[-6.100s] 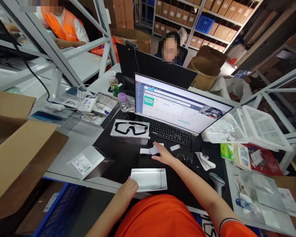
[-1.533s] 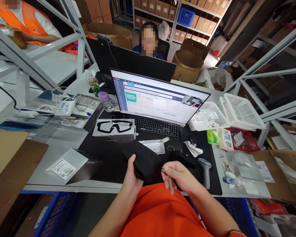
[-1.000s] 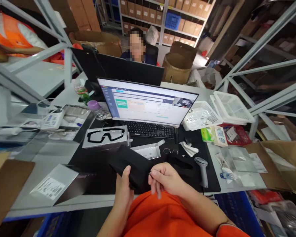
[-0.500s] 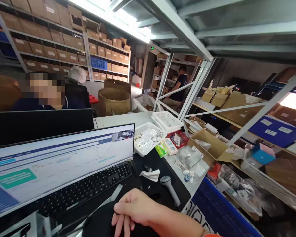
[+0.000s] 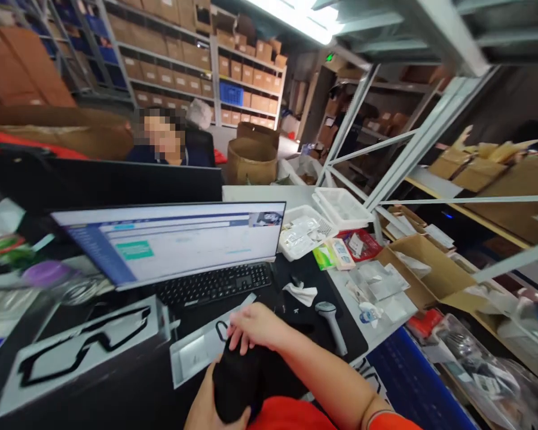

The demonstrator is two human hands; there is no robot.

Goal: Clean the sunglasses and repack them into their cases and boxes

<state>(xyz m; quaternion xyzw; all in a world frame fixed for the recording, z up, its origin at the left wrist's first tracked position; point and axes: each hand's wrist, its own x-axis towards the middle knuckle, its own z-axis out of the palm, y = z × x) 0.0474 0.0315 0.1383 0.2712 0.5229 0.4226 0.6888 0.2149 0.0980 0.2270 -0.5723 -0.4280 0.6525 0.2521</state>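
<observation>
- Left hand is wrapped around the black pouch, low and near the body, probably to steady something soft-looking and matte.
- Right hand has its fingers bunched at the pouch's far end; can't tell if they're pinching that thin black loop.
- Shallow, pale, shiny tray sits just beyond, left.
- Smooth grey scanner lies right, likely for easy reach; crumpled white cloth farther off.

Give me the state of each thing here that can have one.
Near monitor: on
Ceiling light: lit
Shallow silver tray: open-topped
Right-hand cardboard box: open
White cloth: crumpled
Scanner: lying down
Black item: held, open or shut unclear
Left hand: gripping black item
Right hand: touching it, grip unclear
</observation>
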